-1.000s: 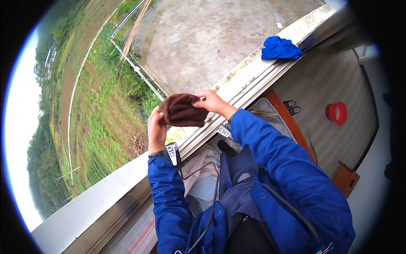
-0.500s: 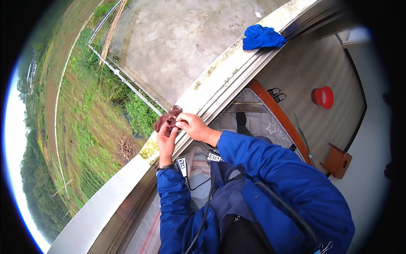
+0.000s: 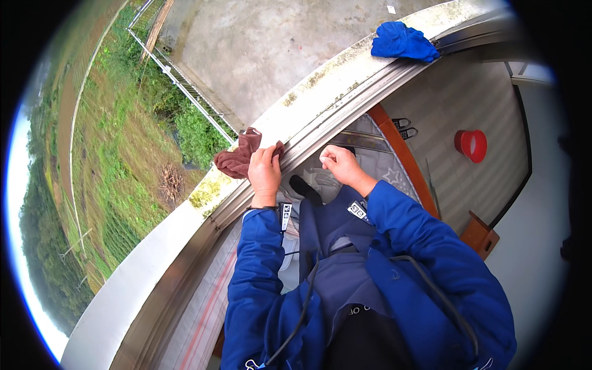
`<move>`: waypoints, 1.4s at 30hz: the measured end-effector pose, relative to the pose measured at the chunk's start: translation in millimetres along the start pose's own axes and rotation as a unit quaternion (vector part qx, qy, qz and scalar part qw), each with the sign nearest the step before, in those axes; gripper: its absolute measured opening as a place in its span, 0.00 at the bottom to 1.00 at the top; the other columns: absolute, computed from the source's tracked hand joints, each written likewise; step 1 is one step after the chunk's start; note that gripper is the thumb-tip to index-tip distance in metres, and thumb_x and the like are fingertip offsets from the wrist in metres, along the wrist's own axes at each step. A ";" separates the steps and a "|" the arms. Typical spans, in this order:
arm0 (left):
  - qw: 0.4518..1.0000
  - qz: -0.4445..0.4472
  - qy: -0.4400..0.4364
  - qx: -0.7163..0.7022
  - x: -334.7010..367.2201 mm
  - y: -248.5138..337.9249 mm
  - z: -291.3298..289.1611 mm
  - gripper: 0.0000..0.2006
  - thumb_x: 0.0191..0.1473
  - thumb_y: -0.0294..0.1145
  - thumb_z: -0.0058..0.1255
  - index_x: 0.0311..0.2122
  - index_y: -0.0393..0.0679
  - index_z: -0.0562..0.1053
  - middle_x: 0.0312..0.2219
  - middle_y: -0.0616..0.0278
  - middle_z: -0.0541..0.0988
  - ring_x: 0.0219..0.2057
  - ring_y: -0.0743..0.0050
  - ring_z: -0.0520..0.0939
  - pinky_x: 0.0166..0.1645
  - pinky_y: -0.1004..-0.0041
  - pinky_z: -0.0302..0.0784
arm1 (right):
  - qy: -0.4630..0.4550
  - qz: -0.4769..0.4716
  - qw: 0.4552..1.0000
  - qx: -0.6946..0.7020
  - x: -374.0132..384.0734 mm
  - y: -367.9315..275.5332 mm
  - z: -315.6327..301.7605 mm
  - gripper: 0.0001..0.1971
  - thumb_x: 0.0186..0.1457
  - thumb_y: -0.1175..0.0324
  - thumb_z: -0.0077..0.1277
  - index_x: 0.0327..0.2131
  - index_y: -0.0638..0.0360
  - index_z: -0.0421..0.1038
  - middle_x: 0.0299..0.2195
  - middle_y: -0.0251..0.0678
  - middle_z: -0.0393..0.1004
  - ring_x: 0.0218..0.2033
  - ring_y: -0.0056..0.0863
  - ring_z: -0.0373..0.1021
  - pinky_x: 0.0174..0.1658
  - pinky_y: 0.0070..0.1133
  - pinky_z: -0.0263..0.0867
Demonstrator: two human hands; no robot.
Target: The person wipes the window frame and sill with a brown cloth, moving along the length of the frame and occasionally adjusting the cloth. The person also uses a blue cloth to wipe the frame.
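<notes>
A crumpled brown cloth lies over the weathered white window ledge, one end reaching the metal window track. My left hand presses down on that end with its fingers closed on the fabric. Off to the right and clear of the cloth, my right hand hangs above the bed inside, its fingers curled in toward the thumb. Whatever those fingers might hold is hidden. Farther along the ledge, at the upper right, sits a bunched blue cloth.
Beyond the ledge the drop goes to a concrete yard with a metal railing and a green field. Inside are a grey bed cover, an orange-brown bed edge, shoes, a red bucket and a wooden stool.
My right hand has let go of the brown cloth and moved right, over the bed. The cloth is spread wider, and my left hand has shifted right toward the track.
</notes>
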State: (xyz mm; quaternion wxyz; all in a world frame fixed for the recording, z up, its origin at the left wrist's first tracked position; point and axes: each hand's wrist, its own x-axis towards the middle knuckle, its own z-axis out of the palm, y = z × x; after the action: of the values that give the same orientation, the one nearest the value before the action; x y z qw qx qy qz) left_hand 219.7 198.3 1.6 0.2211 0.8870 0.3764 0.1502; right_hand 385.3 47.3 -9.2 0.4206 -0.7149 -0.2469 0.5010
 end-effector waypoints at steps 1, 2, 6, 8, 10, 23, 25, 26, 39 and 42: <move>1.000 0.016 0.000 -0.005 3.4 1.9 10.6 0.13 0.41 0.23 0.55 0.37 0.45 0.73 0.29 0.60 0.74 0.34 0.58 0.74 0.39 0.66 0.71 | 0.002 -0.006 1.000 -0.012 0.2 3.0 -3.2 0.04 0.53 0.73 0.48 0.27 0.61 0.69 0.20 0.29 0.71 0.23 0.15 0.69 0.27 0.16 0.63; 1.000 0.024 -0.007 -0.005 6.7 3.9 19.2 0.13 0.41 0.23 0.55 0.36 0.45 0.73 0.29 0.60 0.74 0.34 0.57 0.74 0.39 0.66 0.71 | 0.004 -0.019 1.000 -0.016 0.1 5.2 -6.1 0.04 0.53 0.73 0.48 0.27 0.61 0.68 0.20 0.29 0.71 0.23 0.15 0.69 0.27 0.16 0.63; 0.997 0.054 -0.046 0.008 14.9 7.7 32.7 0.13 0.41 0.24 0.55 0.36 0.45 0.74 0.28 0.60 0.73 0.33 0.58 0.73 0.39 0.65 0.70 | -0.008 -0.016 0.999 -0.030 -1.1 13.0 -14.4 0.04 0.54 0.73 0.47 0.27 0.62 0.68 0.20 0.29 0.71 0.22 0.15 0.68 0.27 0.16 0.63; 0.997 0.034 -0.070 0.013 15.6 10.3 32.1 0.12 0.40 0.26 0.56 0.34 0.45 0.75 0.29 0.61 0.73 0.35 0.58 0.73 0.40 0.64 0.69 | -0.015 -0.008 0.999 -0.032 -1.8 16.0 -17.8 0.04 0.54 0.73 0.47 0.27 0.62 0.68 0.20 0.29 0.71 0.22 0.15 0.67 0.27 0.16 0.63; 0.996 0.044 -0.074 0.010 17.0 13.1 32.5 0.10 0.40 0.26 0.56 0.33 0.45 0.75 0.30 0.61 0.74 0.36 0.58 0.73 0.41 0.64 0.69 | -0.021 0.007 0.999 -0.031 -3.2 18.3 -20.1 0.04 0.54 0.73 0.47 0.27 0.61 0.68 0.20 0.29 0.71 0.22 0.15 0.67 0.26 0.16 0.63; 0.997 -0.016 -0.073 -0.034 27.8 9.2 43.2 0.11 0.40 0.26 0.59 0.34 0.47 0.76 0.26 0.59 0.75 0.33 0.55 0.74 0.40 0.64 0.70 | -0.001 0.006 1.000 -0.023 -0.9 28.0 -37.3 0.05 0.50 0.69 0.48 0.26 0.60 0.69 0.19 0.35 0.73 0.21 0.29 0.71 0.28 0.24 0.66; 0.995 -0.061 -0.063 -0.055 26.8 11.3 45.9 0.11 0.40 0.27 0.59 0.33 0.47 0.76 0.27 0.59 0.75 0.33 0.54 0.74 0.39 0.64 0.70 | -0.001 0.013 1.000 -0.019 -1.6 28.3 -40.0 0.05 0.50 0.69 0.48 0.26 0.60 0.69 0.19 0.35 0.73 0.22 0.30 0.72 0.28 0.25 0.66; 0.996 -0.065 -0.048 -0.047 27.4 13.1 48.8 0.09 0.40 0.26 0.58 0.31 0.46 0.76 0.26 0.58 0.74 0.32 0.55 0.74 0.38 0.64 0.70 | 0.004 0.007 1.000 -0.029 -1.8 28.2 -40.8 0.05 0.50 0.69 0.48 0.26 0.60 0.69 0.19 0.35 0.73 0.22 0.30 0.72 0.28 0.25 0.66; 0.994 0.066 -0.085 0.024 20.9 20.9 38.8 0.10 0.44 0.24 0.52 0.35 0.44 0.76 0.27 0.60 0.73 0.32 0.59 0.73 0.37 0.66 0.71 | 0.002 0.017 0.999 -0.044 -3.8 24.6 -38.9 0.05 0.50 0.68 0.49 0.26 0.59 0.69 0.20 0.36 0.74 0.23 0.32 0.72 0.29 0.26 0.66; 0.992 0.030 -0.117 0.039 23.0 19.1 42.8 0.08 0.44 0.25 0.52 0.34 0.43 0.76 0.26 0.58 0.72 0.32 0.57 0.74 0.35 0.64 0.71 | 0.009 0.012 0.998 -0.056 -5.2 26.6 -39.2 0.05 0.50 0.68 0.49 0.26 0.59 0.69 0.20 0.35 0.74 0.23 0.32 0.72 0.29 0.26 0.66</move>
State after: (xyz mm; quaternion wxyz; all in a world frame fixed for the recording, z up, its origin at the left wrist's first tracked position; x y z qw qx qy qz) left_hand 265.2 191.5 -23.2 0.2245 0.9175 0.3263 0.0369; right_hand 417.8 15.5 -23.5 0.3762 -0.7447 -0.2625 0.4848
